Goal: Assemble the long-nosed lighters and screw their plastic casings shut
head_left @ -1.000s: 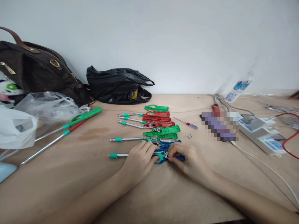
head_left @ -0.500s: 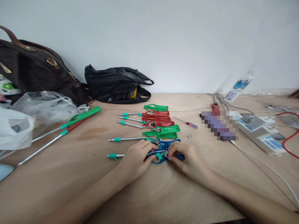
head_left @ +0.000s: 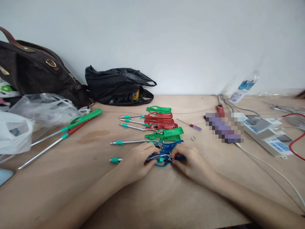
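An opened blue long-neck lighter (head_left: 164, 163) lies in front of me, its white wires and teal trigger (head_left: 161, 160) showing in the casing. My left hand (head_left: 137, 159) is closed round the casing's left part, near the metal tube with its teal tip (head_left: 115, 160). At the right part my right hand (head_left: 190, 158) pinches the casing beside the wires; its fingertips partly hide what they grip. Just behind lies a second blue lighter half (head_left: 170, 146). Opened green lighter parts (head_left: 170, 133) and red lighter parts (head_left: 162, 121) are lined up farther back.
A screwdriver (head_left: 190, 125) and small screws (head_left: 193, 138) lie to the right. Beyond them are a power strip (head_left: 268, 136) with cables and a tilted water bottle (head_left: 245, 87). On the left are two lighters (head_left: 83, 118), plastic bags (head_left: 45, 108) and a backpack (head_left: 40, 70); a black bag (head_left: 116, 86) stands behind.
The teal trigger has turned and now sits lower and flatter within the blue casing. My left hand has shifted slightly left; the right hand stays almost in place.
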Demonstrator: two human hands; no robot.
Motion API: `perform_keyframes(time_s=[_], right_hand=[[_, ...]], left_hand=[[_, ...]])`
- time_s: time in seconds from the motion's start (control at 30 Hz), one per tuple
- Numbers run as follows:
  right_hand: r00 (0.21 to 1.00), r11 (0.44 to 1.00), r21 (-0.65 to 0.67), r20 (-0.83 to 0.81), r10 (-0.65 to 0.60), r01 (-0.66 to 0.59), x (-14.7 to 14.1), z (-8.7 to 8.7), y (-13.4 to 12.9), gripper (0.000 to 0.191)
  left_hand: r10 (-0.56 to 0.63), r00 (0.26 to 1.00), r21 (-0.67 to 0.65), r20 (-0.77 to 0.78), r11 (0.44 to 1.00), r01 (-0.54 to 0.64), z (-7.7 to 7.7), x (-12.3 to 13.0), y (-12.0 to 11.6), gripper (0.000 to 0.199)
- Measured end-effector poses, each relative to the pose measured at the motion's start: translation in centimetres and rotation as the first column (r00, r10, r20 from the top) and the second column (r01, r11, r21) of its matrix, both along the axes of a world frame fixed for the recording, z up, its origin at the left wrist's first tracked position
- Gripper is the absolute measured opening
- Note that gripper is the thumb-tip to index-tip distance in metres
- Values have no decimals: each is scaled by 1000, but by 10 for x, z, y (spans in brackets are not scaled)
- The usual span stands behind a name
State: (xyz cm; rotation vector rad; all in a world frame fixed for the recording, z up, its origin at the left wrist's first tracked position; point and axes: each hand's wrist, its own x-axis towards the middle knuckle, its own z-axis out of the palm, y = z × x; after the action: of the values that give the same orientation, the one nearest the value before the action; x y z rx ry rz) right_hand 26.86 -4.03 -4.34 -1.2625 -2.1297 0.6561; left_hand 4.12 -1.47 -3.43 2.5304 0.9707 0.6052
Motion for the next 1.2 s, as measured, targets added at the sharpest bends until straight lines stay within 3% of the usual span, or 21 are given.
perform_keyframes(time_s=[0.23, 0.4, 0.7, 0.87, 1.2], right_hand=[[999, 1000, 31, 54, -3, 1, 3, 2, 2, 23], [1000, 1000, 24, 9, -9, 9, 4, 2, 5, 19], [1000, 999, 34, -30, -8, 9, 4, 4, 7, 17], [1000, 999, 40, -16, -1, 2, 4, 3, 8, 19], [997, 996, 58, 54, 61, -64, 5, 1, 9, 17]], left_hand=[[-9, 1000, 33, 9, 999, 9, -4, 0, 4, 17], [-31, 997, 99, -73, 994, 38, -4, 0, 3, 15], [-38, 952, 409, -303, 898, 166, -7, 5, 1, 27], [29, 951, 433, -307, 894, 113, -9, 7, 1, 29], [7, 961, 470, -275, 873, 128, -16, 6, 3, 26]])
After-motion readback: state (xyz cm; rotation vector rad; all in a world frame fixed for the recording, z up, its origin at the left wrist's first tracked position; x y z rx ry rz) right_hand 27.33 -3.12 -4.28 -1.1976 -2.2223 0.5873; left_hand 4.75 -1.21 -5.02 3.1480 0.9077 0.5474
